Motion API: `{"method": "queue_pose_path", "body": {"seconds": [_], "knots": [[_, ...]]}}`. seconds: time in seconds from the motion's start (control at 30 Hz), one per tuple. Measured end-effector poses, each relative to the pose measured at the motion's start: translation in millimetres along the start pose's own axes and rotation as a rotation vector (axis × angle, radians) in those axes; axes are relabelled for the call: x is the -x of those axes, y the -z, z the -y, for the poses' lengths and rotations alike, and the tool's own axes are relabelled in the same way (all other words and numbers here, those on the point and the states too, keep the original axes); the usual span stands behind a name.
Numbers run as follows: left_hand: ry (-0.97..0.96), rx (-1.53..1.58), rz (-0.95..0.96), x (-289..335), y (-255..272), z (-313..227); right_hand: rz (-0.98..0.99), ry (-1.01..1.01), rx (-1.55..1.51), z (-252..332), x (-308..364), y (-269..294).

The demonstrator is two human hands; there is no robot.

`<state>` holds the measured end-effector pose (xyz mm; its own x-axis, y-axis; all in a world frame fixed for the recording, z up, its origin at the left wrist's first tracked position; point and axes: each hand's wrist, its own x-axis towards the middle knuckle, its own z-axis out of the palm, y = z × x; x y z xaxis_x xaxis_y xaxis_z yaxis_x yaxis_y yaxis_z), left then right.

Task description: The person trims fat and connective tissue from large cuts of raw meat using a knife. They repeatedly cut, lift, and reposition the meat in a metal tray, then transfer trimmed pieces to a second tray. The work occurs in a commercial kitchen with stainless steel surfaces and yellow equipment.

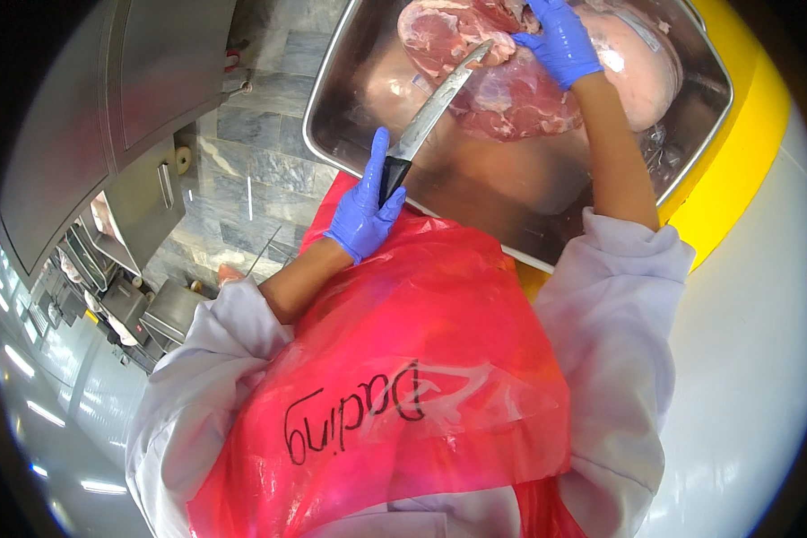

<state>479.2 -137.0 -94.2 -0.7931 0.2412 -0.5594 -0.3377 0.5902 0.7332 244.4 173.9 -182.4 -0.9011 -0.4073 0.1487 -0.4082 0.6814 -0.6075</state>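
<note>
My left hand (360,215), in a blue glove, is wrapped round the black handle of a long knife (432,109). The blade points away and to the right, its tip resting against or just over a large piece of raw red meat (516,100). Blue-gloved too, my right hand (567,47) grips the far upper part of that meat with bent fingers; some fingertips are hidden in its folds. The meat lies in a deep stainless steel tub (317,100). Beside it on the right sits a pale, skin-covered cut (635,70) that looks wrapped in clear plastic.
A thick yellow edge (735,170) runs along the tub's right side, next to a white surface (744,359). Steel cabinets (108,99) stand at the left over a grey tiled floor (251,152). My red plastic apron (403,359) hangs close to the tub's near rim.
</note>
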Motion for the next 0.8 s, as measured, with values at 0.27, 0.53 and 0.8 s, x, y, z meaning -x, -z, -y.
{"method": "queue_pose_path", "body": {"seconds": [0.27,0.53,0.8], "knots": [[-0.050,-0.047,-0.080,4,-5,15,0.027,-0.178,-0.252,-7,-3,-4],[-0.066,0.017,-0.075,0,-9,13,-0.165,-0.627,-0.191,20,-12,-33],[-0.163,-0.055,-0.163,-3,-8,8,-0.313,-0.613,-0.135,24,3,-42]]}}
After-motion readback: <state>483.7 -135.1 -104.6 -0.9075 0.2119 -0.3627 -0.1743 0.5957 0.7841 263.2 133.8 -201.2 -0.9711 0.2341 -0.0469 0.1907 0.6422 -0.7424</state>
